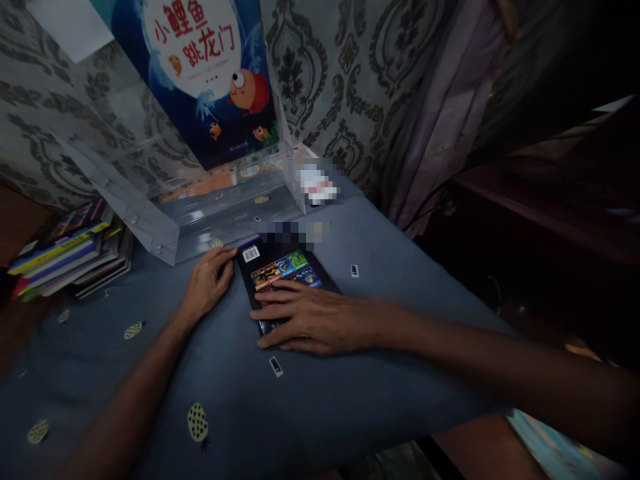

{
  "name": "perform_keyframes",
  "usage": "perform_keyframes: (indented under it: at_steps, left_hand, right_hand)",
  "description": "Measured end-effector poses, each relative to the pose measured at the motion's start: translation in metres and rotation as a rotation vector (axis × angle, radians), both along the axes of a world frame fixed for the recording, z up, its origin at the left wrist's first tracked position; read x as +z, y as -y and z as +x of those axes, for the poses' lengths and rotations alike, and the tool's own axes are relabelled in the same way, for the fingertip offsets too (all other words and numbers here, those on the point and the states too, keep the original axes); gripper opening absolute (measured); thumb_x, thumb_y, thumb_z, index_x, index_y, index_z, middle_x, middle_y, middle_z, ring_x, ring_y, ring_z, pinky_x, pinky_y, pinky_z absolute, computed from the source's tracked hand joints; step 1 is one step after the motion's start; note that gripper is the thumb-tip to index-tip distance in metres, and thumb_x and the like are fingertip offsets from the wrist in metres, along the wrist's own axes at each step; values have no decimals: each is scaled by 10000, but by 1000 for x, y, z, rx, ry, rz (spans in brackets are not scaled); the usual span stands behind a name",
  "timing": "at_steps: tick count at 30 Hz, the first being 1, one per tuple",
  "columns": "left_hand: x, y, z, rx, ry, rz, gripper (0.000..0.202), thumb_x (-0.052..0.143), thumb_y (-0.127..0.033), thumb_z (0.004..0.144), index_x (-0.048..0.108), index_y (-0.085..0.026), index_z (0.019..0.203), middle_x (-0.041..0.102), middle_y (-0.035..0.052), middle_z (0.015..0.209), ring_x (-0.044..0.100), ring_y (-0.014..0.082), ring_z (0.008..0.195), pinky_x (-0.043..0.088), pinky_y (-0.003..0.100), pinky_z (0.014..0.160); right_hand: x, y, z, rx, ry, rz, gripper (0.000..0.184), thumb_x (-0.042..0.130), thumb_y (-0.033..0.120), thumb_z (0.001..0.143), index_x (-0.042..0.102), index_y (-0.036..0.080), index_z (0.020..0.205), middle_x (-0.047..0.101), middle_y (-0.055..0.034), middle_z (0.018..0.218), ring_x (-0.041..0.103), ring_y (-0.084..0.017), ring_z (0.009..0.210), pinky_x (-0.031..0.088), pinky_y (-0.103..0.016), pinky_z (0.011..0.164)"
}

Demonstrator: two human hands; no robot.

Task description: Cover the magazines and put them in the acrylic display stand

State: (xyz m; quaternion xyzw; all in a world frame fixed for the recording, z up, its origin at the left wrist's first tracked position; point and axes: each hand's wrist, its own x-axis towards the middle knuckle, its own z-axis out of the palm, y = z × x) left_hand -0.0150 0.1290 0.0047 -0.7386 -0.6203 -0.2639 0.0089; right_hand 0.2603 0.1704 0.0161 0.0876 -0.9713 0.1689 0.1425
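Observation:
A dark book [280,263] lies on the cloth-covered table with its back cover up, showing a white barcode and rows of small colourful pictures. My left hand [211,280] is closed at the book's upper left corner, its fingers curled and the fingertips at the edge. Flat across the lower part of the cover rests my right hand [313,317], fingers stretched out and slightly spread, hiding part of the pictures. The book's far end is blurred by pixels.
Behind the book stands a clear acrylic stand [165,243] bearing an upright blue picture book [200,127] with fish. At the left is a stack of books [75,250]. A blue-grey tablecloth [240,427] covers the table; its right edge slopes beside a dark area with cables.

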Motion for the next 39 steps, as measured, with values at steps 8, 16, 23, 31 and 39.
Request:
perform_keyframes:
  at_steps: [8, 16, 23, 31, 39]
  left_hand:
    - [0, 1, 7, -6, -59, 0, 371, 466, -398, 973, 664, -172, 1191, 661, 126, 1247, 616, 275, 1168, 491, 466, 1047]
    - [2, 2, 6, 22, -74, -44, 405, 460, -441, 979, 661, -168, 1202, 657, 132, 1284, 621, 287, 1192, 481, 487, 1063]
    - [2, 4, 10, 51, -92, -65, 442, 435, -471, 991, 658, -172, 1230, 654, 130, 1305, 618, 297, 1209, 480, 495, 1066]
    - [2, 6, 12, 65, -97, -57, 421, 444, -450, 985, 660, -175, 1219, 659, 127, 1257, 620, 296, 1184, 484, 499, 1057]
    - [-2, 8, 25, 113, 64, -85, 447, 446, -413, 956, 627, -181, 1293, 653, 137, 1330, 593, 324, 1263, 449, 550, 1093]
  right_hand:
    - [-3, 3, 0, -32, -81, 44, 277, 531, 275, 1013, 699, 280, 1233, 638, -45, 1383, 483, -244, 1387, 318, -482, 1199]
    - [-4, -2, 4, -16, -98, -42, 270, 601, 248, 977, 696, 217, 1228, 648, -73, 1372, 488, -227, 1391, 318, -437, 1209]
    - [-11, -18, 18, -133, -100, -232, 355, 536, 322, 1018, 629, 153, 1315, 588, -113, 1439, 461, -177, 1410, 333, -380, 1206]
    - [-20, -40, 20, -513, -72, -109, 400, 512, 307, 1014, 606, 106, 1348, 540, -187, 1455, 447, -284, 1399, 353, -509, 1176]
    - [-16, -34, 16, -699, -106, -7, 305, 518, 254, 985, 695, 154, 1212, 627, -164, 1173, 539, -291, 1139, 489, -502, 1000]
